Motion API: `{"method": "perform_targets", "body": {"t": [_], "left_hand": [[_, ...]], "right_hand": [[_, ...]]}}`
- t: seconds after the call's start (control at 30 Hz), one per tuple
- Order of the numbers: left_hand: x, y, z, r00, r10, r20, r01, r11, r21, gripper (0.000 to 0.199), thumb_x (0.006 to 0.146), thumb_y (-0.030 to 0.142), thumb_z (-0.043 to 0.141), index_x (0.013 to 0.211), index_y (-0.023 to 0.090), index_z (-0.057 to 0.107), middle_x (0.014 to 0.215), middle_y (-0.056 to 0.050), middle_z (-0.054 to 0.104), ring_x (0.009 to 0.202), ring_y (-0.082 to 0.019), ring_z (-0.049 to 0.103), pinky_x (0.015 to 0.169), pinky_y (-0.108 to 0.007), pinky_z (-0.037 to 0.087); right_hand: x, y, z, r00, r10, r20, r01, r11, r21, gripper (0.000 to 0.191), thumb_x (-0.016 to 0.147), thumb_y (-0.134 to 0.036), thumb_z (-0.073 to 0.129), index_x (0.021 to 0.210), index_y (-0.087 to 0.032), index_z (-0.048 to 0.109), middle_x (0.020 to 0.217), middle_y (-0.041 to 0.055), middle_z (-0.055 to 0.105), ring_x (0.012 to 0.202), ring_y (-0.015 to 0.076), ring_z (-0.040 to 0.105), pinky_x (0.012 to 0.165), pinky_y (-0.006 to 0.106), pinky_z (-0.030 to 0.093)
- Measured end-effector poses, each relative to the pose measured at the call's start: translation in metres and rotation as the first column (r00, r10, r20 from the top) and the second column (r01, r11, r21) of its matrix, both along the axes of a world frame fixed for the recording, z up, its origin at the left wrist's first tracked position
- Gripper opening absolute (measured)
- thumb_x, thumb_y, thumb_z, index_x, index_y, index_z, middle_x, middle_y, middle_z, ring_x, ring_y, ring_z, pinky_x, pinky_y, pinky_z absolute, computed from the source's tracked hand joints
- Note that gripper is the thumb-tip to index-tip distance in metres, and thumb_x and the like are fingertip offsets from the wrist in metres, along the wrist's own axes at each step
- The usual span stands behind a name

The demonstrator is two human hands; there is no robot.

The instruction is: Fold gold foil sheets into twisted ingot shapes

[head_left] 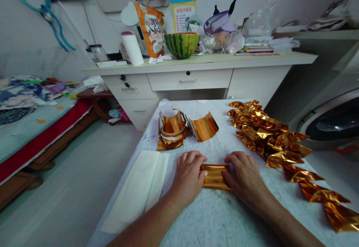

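Observation:
Between my hands a small sheet of gold foil point(215, 176) lies on the cloth-covered table point(193, 221), its long edges curling up a little. My left hand point(189, 174) grips its left end, thumb on the foil and fingers bent at the far edge. At the right end, my right hand point(244, 174) holds it the same way. Beyond them sit a curled stack of gold foil sheets point(172, 125) and a single curved foil sheet point(204, 126). Folded white paper point(137, 191) lies left of my left hand. Twisted gold foil pieces point(260, 131) are heaped along the right.
A white desk point(193, 79) stands behind the table, holding a halved watermelon point(181, 45), an orange snack bag point(151, 30) and a white roll point(132, 49). A bed point(56, 127) is at the left, a washing machine point(331, 101) at the right.

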State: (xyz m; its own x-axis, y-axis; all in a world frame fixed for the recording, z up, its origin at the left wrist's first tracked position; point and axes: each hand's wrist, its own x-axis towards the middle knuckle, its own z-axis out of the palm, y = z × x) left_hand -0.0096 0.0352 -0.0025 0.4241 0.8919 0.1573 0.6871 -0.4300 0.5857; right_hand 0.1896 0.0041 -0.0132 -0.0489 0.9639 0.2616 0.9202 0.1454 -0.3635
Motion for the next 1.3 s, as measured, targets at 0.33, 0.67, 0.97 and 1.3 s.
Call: {"method": "perform_targets", "body": {"t": [0.33, 0.67, 0.97, 1.3], "left_hand": [[-0.001, 0.0, 0.0, 1.0, -0.015, 0.006, 0.015, 1.0, -0.001, 0.028, 0.08, 0.01, 0.057, 0.103, 0.025, 0.059, 0.117, -0.003, 0.056, 0.113, -0.025, 0.046, 0.098, -0.042, 0.034], [-0.001, -0.002, 0.004, 0.938, 0.056, 0.341, 0.028, 0.971, -0.237, 0.031, 0.075, 0.006, 0.055, 0.101, 0.022, 0.052, 0.087, 0.001, 0.06, 0.085, -0.017, 0.057, 0.079, -0.028, 0.041], [-0.007, -0.004, 0.006, 0.857, 0.114, 0.502, 0.095, 0.924, -0.371, 0.012, 0.077, 0.015, 0.06, 0.089, 0.018, 0.062, 0.08, 0.002, 0.064, 0.073, -0.013, 0.059, 0.067, -0.022, 0.043], [-0.007, -0.007, 0.01, 0.9, 0.125, 0.417, 0.05, 0.922, -0.385, 0.006, 0.08, 0.023, 0.061, 0.083, 0.017, 0.064, 0.068, 0.002, 0.06, 0.062, -0.012, 0.055, 0.057, -0.021, 0.039]], "right_hand": [[-0.007, 0.002, 0.01, 0.994, 0.047, -0.1, -0.052, 0.998, -0.047, 0.007, 0.076, -0.014, 0.055, 0.079, -0.02, 0.057, 0.095, 0.0079, 0.057, 0.087, 0.0244, 0.047, 0.074, 0.037, 0.036], [-0.001, -0.004, 0.012, 0.78, 0.018, -0.626, -0.171, 0.968, -0.185, 0.025, 0.082, -0.019, 0.054, 0.106, -0.024, 0.045, 0.083, -0.0005, 0.054, 0.073, 0.0167, 0.054, 0.064, 0.029, 0.042], [0.004, 0.001, 0.016, 0.391, -0.142, -0.909, -0.335, 0.898, -0.285, 0.036, 0.074, -0.049, 0.073, 0.081, -0.02, 0.053, 0.069, -0.0031, 0.054, 0.062, 0.0121, 0.049, 0.056, 0.023, 0.037], [0.006, -0.005, 0.021, 0.403, -0.161, -0.901, -0.281, 0.915, -0.289, 0.031, 0.08, -0.049, 0.068, 0.079, -0.02, 0.06, 0.068, -0.0034, 0.054, 0.063, 0.0119, 0.048, 0.057, 0.023, 0.036]]}}
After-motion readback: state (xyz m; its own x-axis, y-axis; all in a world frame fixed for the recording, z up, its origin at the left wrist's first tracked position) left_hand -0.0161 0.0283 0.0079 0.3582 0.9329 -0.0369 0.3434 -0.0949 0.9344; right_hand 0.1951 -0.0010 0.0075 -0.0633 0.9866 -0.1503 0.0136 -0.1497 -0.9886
